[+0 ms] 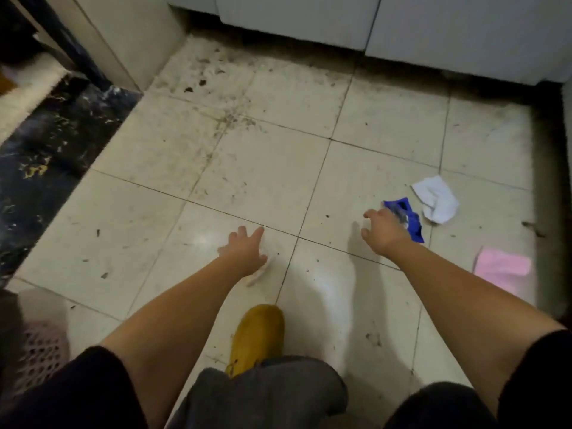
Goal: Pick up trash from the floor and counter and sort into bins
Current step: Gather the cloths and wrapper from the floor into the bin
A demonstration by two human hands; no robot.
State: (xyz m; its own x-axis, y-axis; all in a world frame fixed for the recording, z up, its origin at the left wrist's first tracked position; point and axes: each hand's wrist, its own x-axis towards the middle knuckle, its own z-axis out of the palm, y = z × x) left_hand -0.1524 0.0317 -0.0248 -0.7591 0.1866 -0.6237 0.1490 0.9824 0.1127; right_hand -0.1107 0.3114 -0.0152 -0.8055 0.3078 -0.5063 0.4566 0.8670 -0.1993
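My right hand (385, 232), fingers spread and empty, hovers at the blue wrapper (408, 219) right of centre; I should pinch its crumpled middle. My left hand (244, 252) seems to hold something pale

The right hand (383, 232) hides part of the blue wrapper (410, 219). A pink basket (40, 351) near left is blurred and cut off.

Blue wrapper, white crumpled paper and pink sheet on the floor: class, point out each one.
blue wrapper (414, 226): head view, on its lower blue part.
white crumpled paper (436, 198): head view, on its middle.
pink sheet (503, 267): head view, on its flat centre.
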